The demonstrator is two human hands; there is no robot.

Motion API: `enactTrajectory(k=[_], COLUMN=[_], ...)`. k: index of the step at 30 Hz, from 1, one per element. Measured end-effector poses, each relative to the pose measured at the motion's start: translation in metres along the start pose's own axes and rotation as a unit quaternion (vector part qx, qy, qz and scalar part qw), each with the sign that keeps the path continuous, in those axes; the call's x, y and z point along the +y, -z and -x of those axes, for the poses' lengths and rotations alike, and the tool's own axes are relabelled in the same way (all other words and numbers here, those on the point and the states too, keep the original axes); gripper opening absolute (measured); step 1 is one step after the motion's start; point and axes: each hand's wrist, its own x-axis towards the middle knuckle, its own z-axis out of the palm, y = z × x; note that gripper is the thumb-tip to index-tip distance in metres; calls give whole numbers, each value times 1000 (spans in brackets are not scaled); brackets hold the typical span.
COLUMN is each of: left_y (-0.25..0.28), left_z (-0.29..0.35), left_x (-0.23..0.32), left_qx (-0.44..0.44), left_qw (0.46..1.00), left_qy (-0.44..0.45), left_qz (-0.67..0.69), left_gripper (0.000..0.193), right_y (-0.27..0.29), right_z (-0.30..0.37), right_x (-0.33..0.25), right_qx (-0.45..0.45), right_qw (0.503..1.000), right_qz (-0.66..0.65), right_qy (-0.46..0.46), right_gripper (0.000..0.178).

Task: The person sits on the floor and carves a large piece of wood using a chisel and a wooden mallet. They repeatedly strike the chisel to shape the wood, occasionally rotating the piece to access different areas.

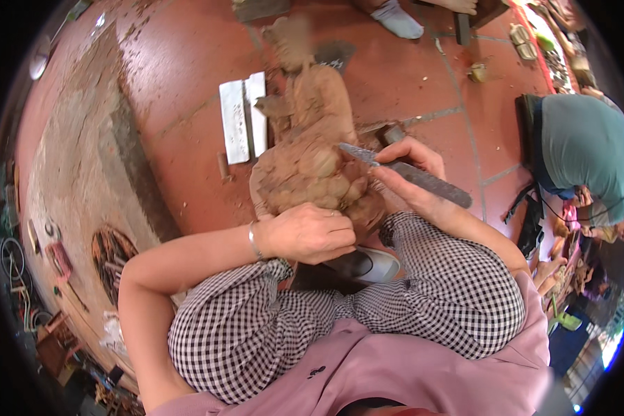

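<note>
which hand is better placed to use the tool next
Likely the right hand: it holds the tool, its tip at the figure. The left hand, curled by the figure's near end, shows none.

All around the right hand's fingers (410, 147), a red tiled floor (187, 69) is seen, divided by greyish joints. Well to their left, the floor is covered by a long, rough slab (83, 152). Far to their right and nearer the body, bright bluish-white light (616, 341) is admitted.
</note>
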Motion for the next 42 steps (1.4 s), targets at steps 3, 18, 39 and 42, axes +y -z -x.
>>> enactTrajectory(k=[3, 18, 39, 42], left_y=[-5, -10, -5, -8], left_z=[3, 6, 17, 18], left_x=[-2, -6, -14, -16], left_qx=[12, -6, -53, -46], left_qw=[999, 997, 964, 965], left_qy=[-22, -21, -205, -207], left_qz=[-44, -72, -159, -155], left_gripper=[24, 21, 14, 15], right_y=[0, -4, 27, 25], right_z=[2, -5, 12, 15], right_x=[-1, 0, 19, 20], right_qx=[-23, -71, -123, -125], right_qw=[999, 992, 965, 960], right_qz=[-17, -56, -84, -83], right_qy=[-32, -89, -215, -238], right_gripper=[16, 17, 12, 15])
